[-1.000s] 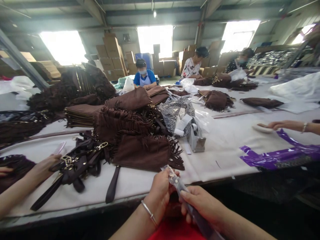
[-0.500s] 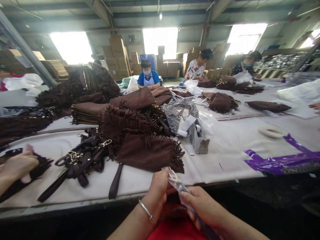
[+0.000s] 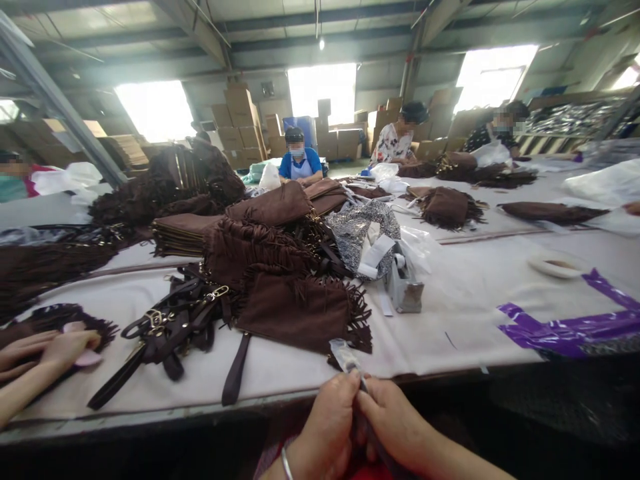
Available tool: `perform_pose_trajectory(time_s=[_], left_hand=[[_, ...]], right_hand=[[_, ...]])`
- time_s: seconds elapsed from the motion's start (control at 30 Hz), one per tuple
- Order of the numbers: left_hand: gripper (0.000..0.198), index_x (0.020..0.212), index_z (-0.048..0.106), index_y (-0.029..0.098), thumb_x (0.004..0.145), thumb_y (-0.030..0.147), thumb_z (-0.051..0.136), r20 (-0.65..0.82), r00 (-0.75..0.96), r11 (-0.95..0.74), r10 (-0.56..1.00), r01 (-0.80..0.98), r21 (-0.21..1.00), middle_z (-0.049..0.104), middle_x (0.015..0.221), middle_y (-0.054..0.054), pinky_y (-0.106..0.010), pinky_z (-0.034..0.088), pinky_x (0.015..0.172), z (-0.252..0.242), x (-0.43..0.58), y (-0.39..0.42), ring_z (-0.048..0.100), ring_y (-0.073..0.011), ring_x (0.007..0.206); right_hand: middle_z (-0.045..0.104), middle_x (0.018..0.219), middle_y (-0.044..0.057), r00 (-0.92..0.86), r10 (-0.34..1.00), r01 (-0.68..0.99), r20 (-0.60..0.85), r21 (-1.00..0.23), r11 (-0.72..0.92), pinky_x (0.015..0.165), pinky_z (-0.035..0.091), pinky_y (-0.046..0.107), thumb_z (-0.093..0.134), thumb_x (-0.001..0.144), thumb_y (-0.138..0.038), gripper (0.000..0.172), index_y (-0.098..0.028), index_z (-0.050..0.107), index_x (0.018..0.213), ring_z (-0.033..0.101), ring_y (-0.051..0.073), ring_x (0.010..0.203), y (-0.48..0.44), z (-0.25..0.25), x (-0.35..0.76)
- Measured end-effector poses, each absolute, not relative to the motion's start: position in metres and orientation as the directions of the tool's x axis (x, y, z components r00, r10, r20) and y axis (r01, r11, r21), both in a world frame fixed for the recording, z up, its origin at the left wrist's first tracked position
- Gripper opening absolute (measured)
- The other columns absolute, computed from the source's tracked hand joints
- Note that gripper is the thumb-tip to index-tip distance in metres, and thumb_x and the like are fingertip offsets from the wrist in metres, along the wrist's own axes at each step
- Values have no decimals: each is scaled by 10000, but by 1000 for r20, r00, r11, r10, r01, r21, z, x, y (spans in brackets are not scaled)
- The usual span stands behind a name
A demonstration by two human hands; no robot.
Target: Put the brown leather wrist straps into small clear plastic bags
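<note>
Held in front of me at the table's edge is a dark wrist strap (image 3: 344,355), its upper end wrapped in clear plastic with a gold-coloured clasp showing faintly inside. My left hand (image 3: 327,415) is closed on it, thumb pressed near the plastic. Close against it, my right hand (image 3: 393,419) grips the strap a little lower, and the rest trails down toward my lap. Just beyond lies a brown fringed pouch (image 3: 295,310) with a dark wristlet loop (image 3: 236,373) hanging from it. A heap of dark straps with gold clasps (image 3: 170,327) sits to its left.
Brown pouches (image 3: 250,247) are piled behind. A grey patterned bag (image 3: 363,233), a grey box (image 3: 406,290), a tape roll (image 3: 557,265) and purple-taped plastic (image 3: 570,333) lie rightward. A co-worker's hands (image 3: 60,350) work at far left; other people sit across the table.
My left hand has slid down the strap, away from its plastic-covered tip, and now meets my right hand. The view has shifted slightly. The co-worker's hands at left have moved over the fringed piece.
</note>
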State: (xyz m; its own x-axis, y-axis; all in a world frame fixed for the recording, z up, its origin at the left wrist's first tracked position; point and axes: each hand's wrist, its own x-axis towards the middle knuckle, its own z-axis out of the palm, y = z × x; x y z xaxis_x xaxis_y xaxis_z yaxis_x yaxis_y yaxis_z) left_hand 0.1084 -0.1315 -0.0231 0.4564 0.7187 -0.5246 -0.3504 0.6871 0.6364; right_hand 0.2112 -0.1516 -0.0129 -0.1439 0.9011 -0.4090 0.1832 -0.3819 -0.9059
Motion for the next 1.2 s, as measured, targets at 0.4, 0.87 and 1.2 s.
perform_pose_trajectory(time_s=[0.4, 0.87, 1.2], left_hand=[[156, 869, 535, 154, 853, 309, 542, -725, 476, 835, 498, -35, 549, 412, 603, 81, -104, 200, 353, 8, 36, -68, 255, -2, 370], [536, 837, 551, 169, 767, 699, 528, -669, 351, 662, 656, 158, 732, 517, 553, 48, -185, 137, 349, -13, 35, -106, 215, -26, 350], [331, 836, 552, 159, 875, 475, 462, -574, 335, 441, 747, 396, 805, 658, 639, -34, -199, 329, 387, -12, 45, -104, 486, -85, 404]], right_hand=[[632, 893, 42, -245, 933, 801, 262, -487, 347, 771, 408, 278, 577, 846, -151, 94, -197, 650, 884, 571, 177, 859, -87, -28, 231], [611, 790, 51, -523, 783, 798, 337, -128, 588, 724, 332, 332, 556, 908, -225, 160, -185, 616, 765, 488, 196, 776, -75, -46, 251], [633, 1110, 45, -591, 778, 663, 214, -420, 620, 842, 380, 329, 541, 904, -198, 220, -267, 670, 1068, 535, 196, 982, -62, -7, 242]])
